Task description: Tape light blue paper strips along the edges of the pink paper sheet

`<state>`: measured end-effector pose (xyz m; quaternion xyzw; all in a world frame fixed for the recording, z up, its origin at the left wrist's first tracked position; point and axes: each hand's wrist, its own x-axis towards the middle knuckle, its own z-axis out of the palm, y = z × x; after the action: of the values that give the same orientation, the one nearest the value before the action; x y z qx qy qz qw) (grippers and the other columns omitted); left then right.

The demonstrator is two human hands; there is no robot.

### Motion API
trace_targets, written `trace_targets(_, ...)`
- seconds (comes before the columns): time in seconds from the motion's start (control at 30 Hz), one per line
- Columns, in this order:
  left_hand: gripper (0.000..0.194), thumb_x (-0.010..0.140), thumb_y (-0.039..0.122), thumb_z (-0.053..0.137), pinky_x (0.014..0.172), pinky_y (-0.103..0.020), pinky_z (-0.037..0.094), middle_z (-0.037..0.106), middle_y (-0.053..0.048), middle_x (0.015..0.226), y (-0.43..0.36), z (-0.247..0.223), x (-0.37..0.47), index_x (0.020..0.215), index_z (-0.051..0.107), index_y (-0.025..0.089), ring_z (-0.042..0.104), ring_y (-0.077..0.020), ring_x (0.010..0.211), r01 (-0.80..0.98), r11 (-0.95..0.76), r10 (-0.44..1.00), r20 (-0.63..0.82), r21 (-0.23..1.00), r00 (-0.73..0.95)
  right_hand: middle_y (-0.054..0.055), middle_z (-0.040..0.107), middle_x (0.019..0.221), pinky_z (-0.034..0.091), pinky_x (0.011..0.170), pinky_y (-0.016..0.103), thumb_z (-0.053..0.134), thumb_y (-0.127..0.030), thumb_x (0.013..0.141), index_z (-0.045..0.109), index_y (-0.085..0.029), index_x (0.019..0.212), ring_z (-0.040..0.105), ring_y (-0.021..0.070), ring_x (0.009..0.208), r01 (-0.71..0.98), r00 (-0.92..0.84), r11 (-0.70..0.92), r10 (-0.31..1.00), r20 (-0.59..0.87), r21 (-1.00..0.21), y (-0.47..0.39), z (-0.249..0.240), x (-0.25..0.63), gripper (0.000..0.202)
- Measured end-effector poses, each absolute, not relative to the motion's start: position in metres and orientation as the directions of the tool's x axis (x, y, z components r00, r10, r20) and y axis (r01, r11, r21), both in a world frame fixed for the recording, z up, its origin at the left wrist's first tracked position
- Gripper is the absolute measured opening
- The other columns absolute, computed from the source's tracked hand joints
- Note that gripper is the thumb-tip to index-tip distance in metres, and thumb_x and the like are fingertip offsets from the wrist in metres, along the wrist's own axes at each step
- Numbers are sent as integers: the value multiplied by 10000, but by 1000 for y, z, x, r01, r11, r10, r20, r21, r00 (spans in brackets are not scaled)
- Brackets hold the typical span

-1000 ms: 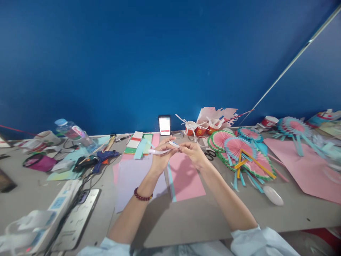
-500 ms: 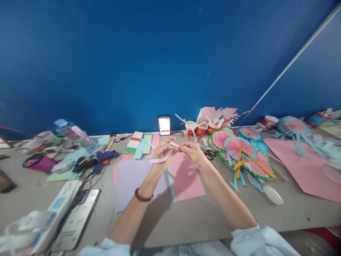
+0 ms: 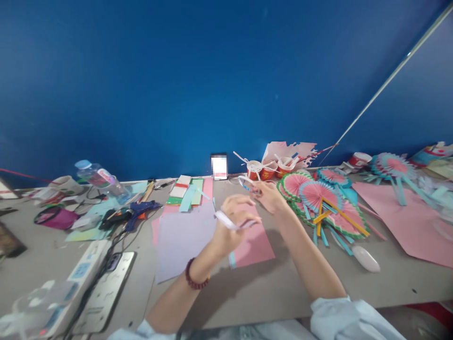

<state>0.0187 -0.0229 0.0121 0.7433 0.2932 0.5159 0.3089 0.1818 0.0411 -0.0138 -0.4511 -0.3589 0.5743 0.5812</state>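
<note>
My left hand (image 3: 235,224) is raised above the pink sheet (image 3: 256,243), its fingers curled round a narrow white-lavender strip (image 3: 226,220) that bends across the fingers. To its right and a little farther off, my right hand (image 3: 268,194) pinches a thin, curved white-and-blue loop (image 3: 243,183), too blurred to name exactly. The two hands are apart. Left of them a lavender sheet (image 3: 184,241) lies on the table, with small coloured paper pieces (image 3: 187,200) behind it.
Red-and-white cups (image 3: 254,171) stand by the wall near a propped phone (image 3: 219,167). Pleated paper fans (image 3: 320,198) and a white mouse-shaped object (image 3: 366,259) are at right. A glue gun (image 3: 139,212), bottle (image 3: 102,179), power strip (image 3: 79,274) and another phone (image 3: 106,293) are at left.
My hands have come apart. The left one has turned and drawn nearer with the strip; the right has moved forward and to the right, now with the curved loop at its fingertips.
</note>
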Motion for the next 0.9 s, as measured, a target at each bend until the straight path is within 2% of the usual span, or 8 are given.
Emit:
trace_targets(0.07, 54, 759, 254, 689, 873, -383, 473, 663, -72, 935, -31, 19, 22, 750, 741, 258, 607, -224, 939, 51, -564, 788, 519, 824, 332, -15, 551, 590, 456, 716, 307, 746, -352, 558, 642, -172, 635, 542, 133, 647, -379, 30, -81, 995, -99, -922, 41, -7, 195, 222)
trace_targets(0.17, 144, 692, 341, 745, 733, -347, 514, 683, -65, 772, -28, 19, 22, 681, 722, 199, 632, -200, 760, -117, -294, 931, 312, 948, 189, -8, 576, 651, 452, 693, 290, 747, -382, 595, 650, -181, 695, 529, 121, 639, -382, -9, -62, 998, -64, -922, 35, 6, 204, 244)
trace_targets(0.23, 228, 629, 391, 781, 679, -332, 521, 685, -54, 699, -20, 15, 20, 673, 717, 176, 624, -178, 673, -226, -93, 982, 127, 970, 142, -10, 574, 652, 433, 653, 272, 733, -425, 629, 657, -186, 732, 513, 114, 618, -345, -34, -47, 999, -37, -937, 30, 11, 202, 270)
trace_targets(0.33, 280, 587, 411, 800, 670, -310, 531, 694, -51, 688, -11, 11, 16, 692, 723, 163, 624, -160, 659, -299, 56, 990, -14, 953, 141, -35, 506, 567, 420, 649, 273, 728, -473, 644, 646, -188, 718, 471, 106, 572, -299, -50, 0, 999, 16, -954, 27, 11, 195, 306)
trace_targets(0.47, 280, 599, 415, 791, 644, -278, 533, 702, -59, 716, -9, 10, 15, 684, 721, 157, 632, -152, 682, -327, 120, 984, -69, 937, 166, -69, 388, 488, 408, 626, 276, 731, -540, 616, 587, -189, 628, 382, 88, 506, -262, -28, 21, 999, 30, -965, 30, 7, 190, 380)
trace_targets(0.6, 282, 587, 411, 799, 610, -254, 522, 694, -51, 696, -8, 9, 15, 676, 717, 157, 627, -142, 671, -342, 161, 978, -104, 926, 180, -89, 316, 457, 305, 516, 254, 716, -582, 601, 548, -191, 604, 290, 71, 457, -213, 39, 37, 999, 29, -976, 34, 3, 189, 425)
trace_targets(0.77, 295, 586, 425, 793, 586, -249, 508, 696, -62, 699, -5, 8, 15, 669, 713, 154, 628, -149, 663, -270, 137, 980, -91, 953, 176, -78, 354, 459, 264, 498, 261, 711, -551, 615, 474, -203, 540, 279, 73, 451, -166, 100, 42, 995, 25, -985, 43, -11, 188, 428)
trace_targets(0.9, 269, 608, 407, 779, 561, -249, 491, 696, -55, 675, -2, 5, 14, 688, 717, 158, 608, -140, 601, -129, 33, 990, -14, 991, 142, -66, 377, 464, 254, 499, 258, 702, -541, 630, 401, -209, 489, 302, 83, 468, -59, 198, 101, 976, 88, -993, 54, -33, 186, 469)
